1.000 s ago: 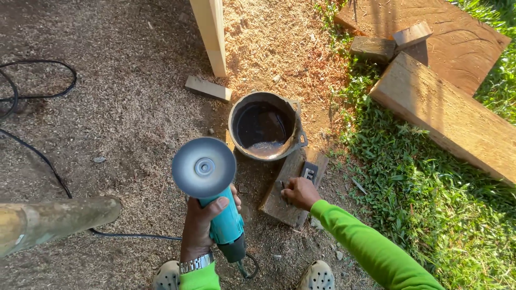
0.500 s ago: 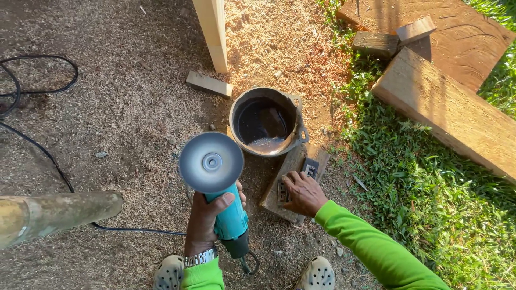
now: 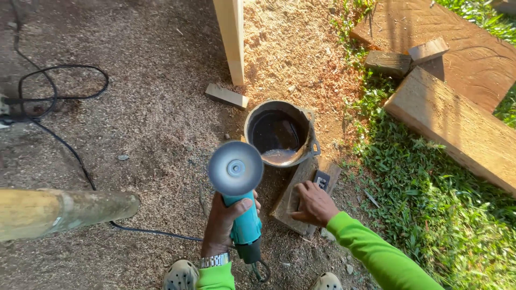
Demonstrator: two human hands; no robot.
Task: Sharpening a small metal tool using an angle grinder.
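Wrapped tight around the teal body of an angle grinder (image 3: 243, 215), the left hand (image 3: 226, 225) holds the tool upright with its round grey disc (image 3: 235, 168) facing up toward the camera; a metal watch (image 3: 215, 261) sits on that wrist. Right hand (image 3: 314, 204), in a bright green sleeve (image 3: 376, 255), rests palm down with fingers spread on a short wooden block (image 3: 298, 196) lying on the sawdust-covered ground (image 3: 150, 123), clamped on nothing. Just beyond the block stands a dark metal pot (image 3: 279, 134) with a little liquid in it. A pale wooden post (image 3: 232, 37) rises behind the pot, with a small wood offcut (image 3: 226, 96) beside its foot. A black cable (image 3: 59, 96) loops across the ground at left, near a thick log (image 3: 59, 209). Heavy planks (image 3: 451, 123) lie on the grass (image 3: 430, 215) at right.
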